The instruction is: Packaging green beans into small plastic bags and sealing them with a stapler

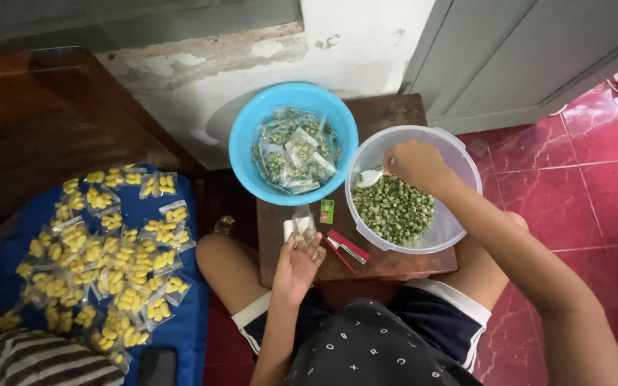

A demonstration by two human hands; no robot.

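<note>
**op:** Spoon (368,177) is what worries me most. My right hand (415,163) has it pinched by the handle over the clear tub (459,161), with the bowl of the spoon just above the green peas (393,209). My left hand (296,263) sits near the front edge of the little wooden table (388,114), fingers curled around a small clear bag (302,227), thumb and fingertips pinching it. I can't tell if the bag's mouth is actually open.

**reply:** So the risk is the gap between tub and bag?

**op:** Yeah. The bag is apart from the tub, so a heaped spoon has to cross bare table. Tilt it and peas would likely roll off onto the red floor (595,186). A floppy bag mouth could fold shut too, and the scoop would land on my fingers.

**reply:** Anything else close by?

**op:** Red stapler (348,248) lies right between bag and tub, touching neither as far as I can see. The tub also overhangs the table's right edge a bit, so a hard dig might tip it. Blue bowl (244,154) of filled bags sits just behind.
</note>
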